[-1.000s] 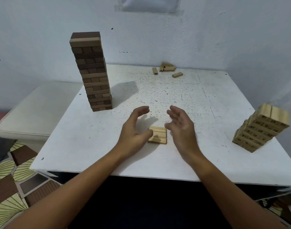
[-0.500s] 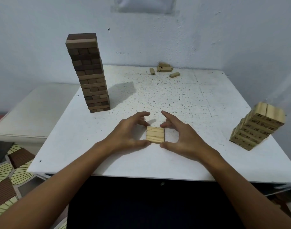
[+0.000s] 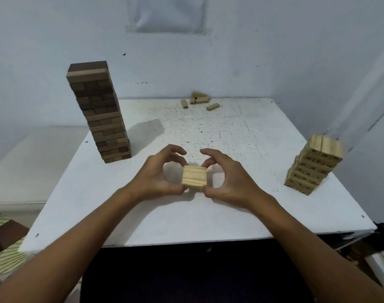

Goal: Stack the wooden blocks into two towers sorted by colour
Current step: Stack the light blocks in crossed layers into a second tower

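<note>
The dark tower [image 3: 99,111] stands far left of the light block set [image 3: 194,176], on the white table [image 3: 263,204]. The left hand [image 3: 156,174] pinches the set's left side, thumb at the near corner. The set sits between both hands, apparently raised just above the table. The right hand [image 3: 231,179] pinches its right side. Far right stands the light tower [image 3: 313,166]; loose blocks [image 3: 198,101] lie beyond.
</note>
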{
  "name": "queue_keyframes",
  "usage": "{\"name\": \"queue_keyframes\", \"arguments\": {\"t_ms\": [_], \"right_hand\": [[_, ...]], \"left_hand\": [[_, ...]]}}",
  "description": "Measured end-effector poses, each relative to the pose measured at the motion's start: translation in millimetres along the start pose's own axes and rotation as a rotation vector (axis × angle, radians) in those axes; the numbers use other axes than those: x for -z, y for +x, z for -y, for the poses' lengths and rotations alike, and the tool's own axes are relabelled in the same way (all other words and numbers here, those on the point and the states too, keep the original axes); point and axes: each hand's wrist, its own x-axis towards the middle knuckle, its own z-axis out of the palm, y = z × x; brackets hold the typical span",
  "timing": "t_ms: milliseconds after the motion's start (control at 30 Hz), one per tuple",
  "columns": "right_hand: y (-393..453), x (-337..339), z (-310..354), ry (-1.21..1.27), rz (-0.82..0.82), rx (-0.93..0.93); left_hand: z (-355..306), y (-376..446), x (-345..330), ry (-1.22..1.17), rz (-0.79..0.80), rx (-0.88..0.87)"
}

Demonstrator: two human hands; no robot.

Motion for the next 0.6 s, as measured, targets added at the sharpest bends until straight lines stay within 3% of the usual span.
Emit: {"name": "queue_keyframes", "arguments": {"t_ms": [367,600], "right_hand": [[7.8,92.0,44.0,-0.104,-0.174,0.044],[-11.3,156.1,30.7,-0.164,-0.301,-0.025]], "left_hand": [[-65.7,73.9,14.5,-0.124,-0.036,-0.214],[-113.9,132.2,-16.6,-0.116,0.066,-0.316]]}}
